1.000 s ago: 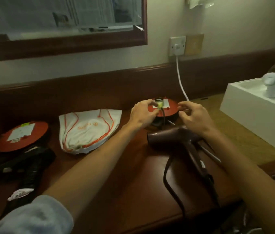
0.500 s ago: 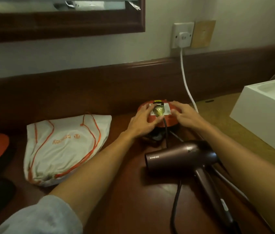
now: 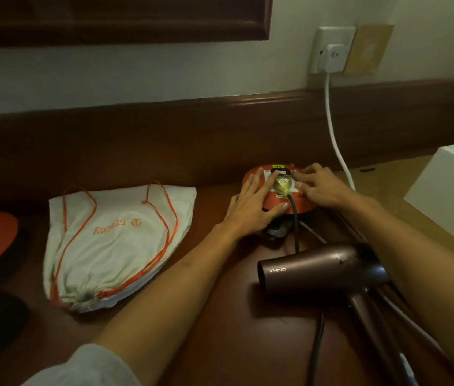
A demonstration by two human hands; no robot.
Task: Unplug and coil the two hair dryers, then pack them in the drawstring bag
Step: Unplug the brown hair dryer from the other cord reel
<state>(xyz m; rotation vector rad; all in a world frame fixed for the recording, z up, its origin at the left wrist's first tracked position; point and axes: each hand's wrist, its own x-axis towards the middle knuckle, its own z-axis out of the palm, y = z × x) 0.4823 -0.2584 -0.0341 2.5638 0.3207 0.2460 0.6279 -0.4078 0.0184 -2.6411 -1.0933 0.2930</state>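
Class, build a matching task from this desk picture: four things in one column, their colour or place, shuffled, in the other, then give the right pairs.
Things
1. drawstring bag
2. hair dryer
3. extension reel
4. white plug

Descriptions
A. in the wall socket
B. orange-red, under both hands
C. white with orange cords, left of the left hand
D. dark maroon, lying near the right forearm

Pairs: 1-C, 2-D, 3-B, 4-A
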